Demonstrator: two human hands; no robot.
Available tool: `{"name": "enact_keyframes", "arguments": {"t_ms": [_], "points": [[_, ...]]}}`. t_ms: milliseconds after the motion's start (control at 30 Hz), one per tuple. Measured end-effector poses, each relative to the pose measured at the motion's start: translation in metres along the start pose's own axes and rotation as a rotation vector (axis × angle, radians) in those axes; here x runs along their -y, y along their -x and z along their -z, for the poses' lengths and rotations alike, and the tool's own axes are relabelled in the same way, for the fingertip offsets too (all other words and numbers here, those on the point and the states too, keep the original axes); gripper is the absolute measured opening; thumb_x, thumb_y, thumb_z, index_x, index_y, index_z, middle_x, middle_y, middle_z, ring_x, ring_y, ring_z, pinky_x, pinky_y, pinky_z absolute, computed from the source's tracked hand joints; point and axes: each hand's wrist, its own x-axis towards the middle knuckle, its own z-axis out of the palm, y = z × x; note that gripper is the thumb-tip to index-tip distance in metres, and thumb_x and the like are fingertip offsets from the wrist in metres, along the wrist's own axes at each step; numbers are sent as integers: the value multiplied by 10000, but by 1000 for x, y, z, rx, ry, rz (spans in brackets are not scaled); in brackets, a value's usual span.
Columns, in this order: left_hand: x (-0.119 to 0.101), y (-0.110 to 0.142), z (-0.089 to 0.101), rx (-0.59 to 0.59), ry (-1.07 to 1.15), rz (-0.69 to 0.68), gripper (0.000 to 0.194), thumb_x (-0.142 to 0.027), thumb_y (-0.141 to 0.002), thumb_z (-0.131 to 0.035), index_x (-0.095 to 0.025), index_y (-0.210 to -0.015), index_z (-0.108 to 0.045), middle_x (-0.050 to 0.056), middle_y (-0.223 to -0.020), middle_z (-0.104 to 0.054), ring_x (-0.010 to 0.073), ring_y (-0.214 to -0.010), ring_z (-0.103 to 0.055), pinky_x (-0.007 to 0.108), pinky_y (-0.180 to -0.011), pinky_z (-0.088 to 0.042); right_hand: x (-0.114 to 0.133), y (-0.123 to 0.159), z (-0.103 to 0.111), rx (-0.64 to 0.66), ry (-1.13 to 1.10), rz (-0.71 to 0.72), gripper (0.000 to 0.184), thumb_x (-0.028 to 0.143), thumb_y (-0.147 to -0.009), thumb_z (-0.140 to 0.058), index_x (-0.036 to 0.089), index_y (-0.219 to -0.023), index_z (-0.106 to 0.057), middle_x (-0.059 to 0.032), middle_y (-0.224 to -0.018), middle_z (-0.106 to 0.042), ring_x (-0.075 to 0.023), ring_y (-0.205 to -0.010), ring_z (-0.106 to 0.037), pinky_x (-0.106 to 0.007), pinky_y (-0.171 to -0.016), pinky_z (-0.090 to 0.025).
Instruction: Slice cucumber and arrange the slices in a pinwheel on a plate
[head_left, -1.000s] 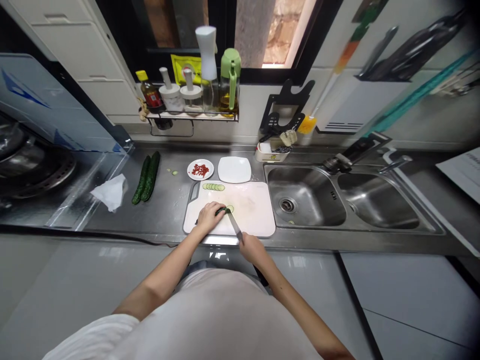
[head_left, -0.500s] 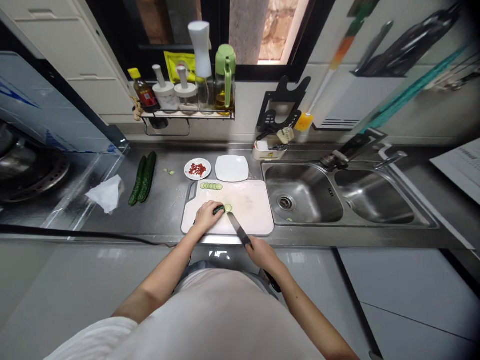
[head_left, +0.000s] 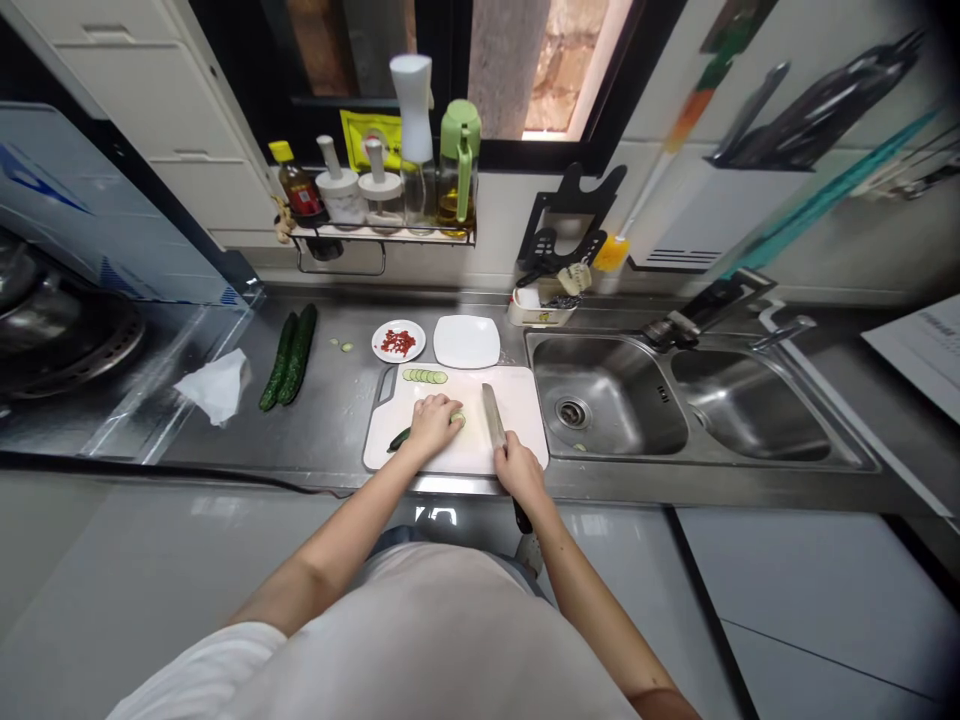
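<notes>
The partly cut cucumber [head_left: 399,440] lies on the near left part of the cutting board [head_left: 525,420], its dark end showing beside the left hand [head_left: 433,428] and the rest hidden beneath it. The left hand is palm down, fingers close together and slightly bent, with the fingertips at a pale cut slice [head_left: 458,420]; whether they pinch it cannot be told. Compared with the preceding frame, this hand has shifted rightward, exposing more of the dark end. The right hand [head_left: 519,470] is closed around the handle of the knife [head_left: 493,415]; the blade, formerly close to the cut end, now stands apart from it, over the right part of the board, and points toward the far edge. A row of overlapping slices [head_left: 425,377] lies along the far left of the board. Beyond the board, on the worktop [head_left: 322,430], are a round plate [head_left: 377,345] of chopped red pieces [head_left: 398,343] and, to its right, a square white plate [head_left: 466,342]. Two whole cucumbers [head_left: 301,352] lie farther left; the double sink [head_left: 607,400] adjoins at right.
</notes>
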Motion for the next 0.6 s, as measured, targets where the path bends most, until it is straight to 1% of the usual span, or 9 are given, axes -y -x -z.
{"name": "enact_keyframes", "arguments": {"t_ms": [233, 333, 433, 600], "points": [[-10, -18, -9, 94, -142, 20, 235, -286, -830, -564, -200, -1006, -693, 137, -1051, -635, 301, -1058, -515, 474, -948, -305, 2, -11, 3, 10, 69, -7, 324, 301, -980, -302, 189, -1229, -477, -135, -1069, -674, -237, -1004, -632, -306, -769, -391], [-10, -22, -12, 102, -133, 35, 201, -259, -814, -573, -180, -955, -692, 153, -1042, -630, 313, -1061, -515, 489, -950, -295, 5, -12, 4, 34, 84, -20, 316, 292, -977, -313, 182, -1227, -472, -148, -1067, -671, -247, -1018, -630, -321, -786, -401], [-9, -25, -13, 102, -96, 38, 157, -253, -806, -586, -186, -911, -681, 143, -1033, -628, 306, -1064, -519, 482, -955, -294, 9, -13, 5, 47, 74, -34, 309, 256, -969, -310, 174, -1221, -469, -155, -1064, -669, -256, -1027, -629, -332, -792, -412], [-9, -29, -12, 134, -110, 45, 117, -232, -771, -607, -184, -867, -655, 136, -1034, -637, 304, -1055, -534, 463, -920, -325, 13, -13, 4, 48, 57, -32, 305, 226, -956, -312, 169, -1219, -456, -155, -1084, -662, -259, -1025, -633, -333, -781, -421]]}}
